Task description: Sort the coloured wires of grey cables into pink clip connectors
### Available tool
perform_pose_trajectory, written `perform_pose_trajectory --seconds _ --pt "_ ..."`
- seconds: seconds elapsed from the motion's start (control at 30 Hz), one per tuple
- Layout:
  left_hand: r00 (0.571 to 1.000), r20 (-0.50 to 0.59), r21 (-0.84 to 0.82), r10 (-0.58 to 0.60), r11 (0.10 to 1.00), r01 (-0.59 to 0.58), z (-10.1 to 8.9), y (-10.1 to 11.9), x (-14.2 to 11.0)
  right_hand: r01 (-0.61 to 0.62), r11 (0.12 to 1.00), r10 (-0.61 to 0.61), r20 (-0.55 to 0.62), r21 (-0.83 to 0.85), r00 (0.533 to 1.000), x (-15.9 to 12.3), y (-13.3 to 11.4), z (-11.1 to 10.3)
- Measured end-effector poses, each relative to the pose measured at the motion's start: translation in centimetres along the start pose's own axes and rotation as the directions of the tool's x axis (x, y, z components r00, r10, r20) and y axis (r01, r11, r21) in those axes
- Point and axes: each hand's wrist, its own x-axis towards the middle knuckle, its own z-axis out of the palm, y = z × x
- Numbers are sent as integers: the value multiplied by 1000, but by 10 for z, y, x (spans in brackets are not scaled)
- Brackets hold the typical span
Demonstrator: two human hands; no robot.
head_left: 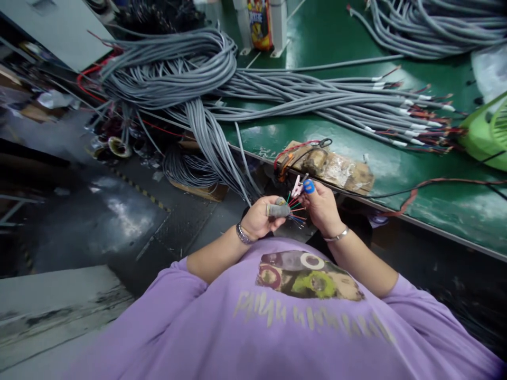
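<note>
My left hand (270, 215), with grey covers on its finger and thumb, is closed round the end of a cable. Thin coloured wires (297, 210) fan out from it towards my other hand: red, green, blue and others, some with bare tips. My right hand (321, 207), its thumb capped in blue, has its fingers closed beside those wires. At its thumb is a small pink clip-like tool (297, 187), which it seems to grip. My fingers hide part of the tool and any contact with a wire.
A wooden block (340, 170) with tape and leads lies at the edge of the green table (443, 206). Grey cables (285, 95) stretch across it, some drooping over the edge. A green fan-like object (485, 132) stands right; coiled cable (194, 171) lies below.
</note>
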Motion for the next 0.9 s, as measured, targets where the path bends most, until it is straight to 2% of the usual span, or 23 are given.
perform_pose_trajectory --seconds 0.07,0.17,0.27,0.37,0.47,0.7,0.9 --pt "1000 2 13 -7 1000 7 -4 -1 4 39 999 -40 -22 -16 999 1 4 3" --pt "1000 19 20 -18 1000 17 -7 -2 9 -76 996 75 30 54 997 3 4 7" --pt "999 34 15 -25 1000 25 -6 -3 10 -168 975 167 19 148 986 5 1 12" --pt "998 46 24 -40 999 39 -5 -4 11 -157 964 167 -28 214 986 7 -1 15" --pt "998 41 37 -50 998 48 -5 -5 11 -132 971 144 -47 201 989 7 -3 17" --pt "999 27 50 -41 998 39 -3 -4 5 -290 939 282 70 185 957 2 -7 12" --pt "999 -46 28 14 1000 -13 4 -12 -12 -338 923 307 179 186 935 -2 -9 5"
